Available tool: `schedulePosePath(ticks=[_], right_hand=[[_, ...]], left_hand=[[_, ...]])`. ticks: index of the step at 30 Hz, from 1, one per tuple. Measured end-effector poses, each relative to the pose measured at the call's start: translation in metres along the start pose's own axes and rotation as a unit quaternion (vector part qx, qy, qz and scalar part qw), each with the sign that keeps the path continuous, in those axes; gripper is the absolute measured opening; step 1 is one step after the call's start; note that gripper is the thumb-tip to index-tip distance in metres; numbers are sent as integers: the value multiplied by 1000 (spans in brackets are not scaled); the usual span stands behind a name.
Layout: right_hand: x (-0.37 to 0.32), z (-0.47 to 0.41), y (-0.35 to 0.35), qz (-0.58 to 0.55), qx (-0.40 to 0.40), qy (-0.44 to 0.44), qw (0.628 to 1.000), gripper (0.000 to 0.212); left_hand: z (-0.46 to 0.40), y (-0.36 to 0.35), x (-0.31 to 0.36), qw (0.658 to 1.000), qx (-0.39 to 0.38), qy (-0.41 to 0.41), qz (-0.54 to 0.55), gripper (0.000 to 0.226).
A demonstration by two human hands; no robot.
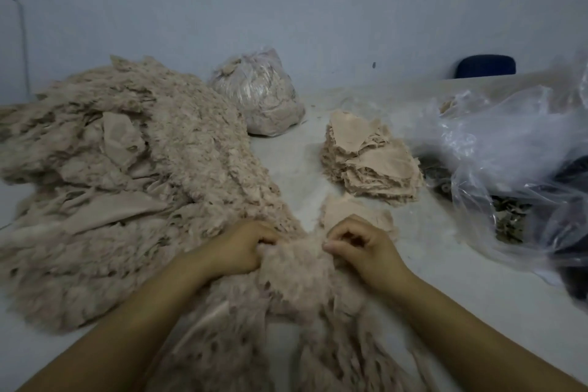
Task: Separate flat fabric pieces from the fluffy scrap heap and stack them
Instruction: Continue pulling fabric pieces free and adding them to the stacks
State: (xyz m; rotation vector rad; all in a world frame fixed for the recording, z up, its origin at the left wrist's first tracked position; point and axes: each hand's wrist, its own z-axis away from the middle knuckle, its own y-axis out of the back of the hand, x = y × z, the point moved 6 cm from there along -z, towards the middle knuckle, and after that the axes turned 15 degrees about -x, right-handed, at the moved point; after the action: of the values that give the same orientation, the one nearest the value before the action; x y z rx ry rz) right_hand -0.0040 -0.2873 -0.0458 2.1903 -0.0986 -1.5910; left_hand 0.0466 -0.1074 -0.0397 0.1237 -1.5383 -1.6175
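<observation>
A fluffy beige scrap point(302, 277), woolly and ragged at its edges, lies at the near middle of the table point(445, 289), held up between both hands. The left hand point(237, 248) grips its left upper edge with curled fingers point(265, 237) pressed into the pile; the right hand point(362, 247) pinches its right upper edge, thumb and forefinger closed on the fluff and the other fingers curled in. The scrap spans the gap between the two hands and hangs down toward the person, merging with more shaggy strips at the bottom edge of the view.

To the left spreads the fluffy scrap heap point(127, 175), a broad, low mound of the same curly material, with smooth flat pieces showing among the fluff. Just beyond the right hand lies a small flat piece point(353, 212) of thin, frayed cloth on the table. Farther back on the right stands the stack of flat pieces point(369, 159), many thin layers with uneven, fraying edges, well apart from the heap, with a bare strip of pale table between them.

Behind, near the wall, sits a filled plastic bag point(257, 95) of similar material. Crumpled clear plastic bags point(509, 149) crowd the right side of the table, with dark contents that cannot be made out. A dark blue chair back point(485, 66) shows past the far edge.
</observation>
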Motion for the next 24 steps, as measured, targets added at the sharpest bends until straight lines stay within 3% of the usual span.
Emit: schedulePosePath(ticks=[2,4,6,8,9,11,14,15,17,19,22,24], right_hand=[[-1,2,13,-14,36,17,999,27],[-2,4,14,-26,35,22,999,28],[-3,3,10,-49,42,24,998,23],[-5,2,6,-64,53,29,996,13],[-5,2,5,-80,53,28,995,10],[-4,1,4,-110,53,15,992,11],[4,5,15,-133,54,-24,989,14],[7,8,19,-149,26,-40,988,16],[9,13,18,-174,-106,-77,976,24],[8,17,10,-117,-201,-115,966,44],[6,8,1,-170,-153,-169,959,58],[5,1,-8,-259,-112,-195,939,47]], left_hand=[[3,6,-1,998,68,13,5,17],[5,11,7,986,114,-12,124,16],[3,6,21,950,75,-34,302,33],[-2,-2,32,946,30,-32,320,61],[-5,-5,34,956,27,-28,290,60],[-7,-4,33,949,72,-25,306,32],[0,5,14,871,142,2,470,16],[4,9,6,855,158,12,495,18],[8,16,-3,837,166,14,521,21],[8,22,6,848,181,4,498,20],[-3,20,37,913,162,-47,373,22],[-13,8,60,905,76,-125,400,27]])
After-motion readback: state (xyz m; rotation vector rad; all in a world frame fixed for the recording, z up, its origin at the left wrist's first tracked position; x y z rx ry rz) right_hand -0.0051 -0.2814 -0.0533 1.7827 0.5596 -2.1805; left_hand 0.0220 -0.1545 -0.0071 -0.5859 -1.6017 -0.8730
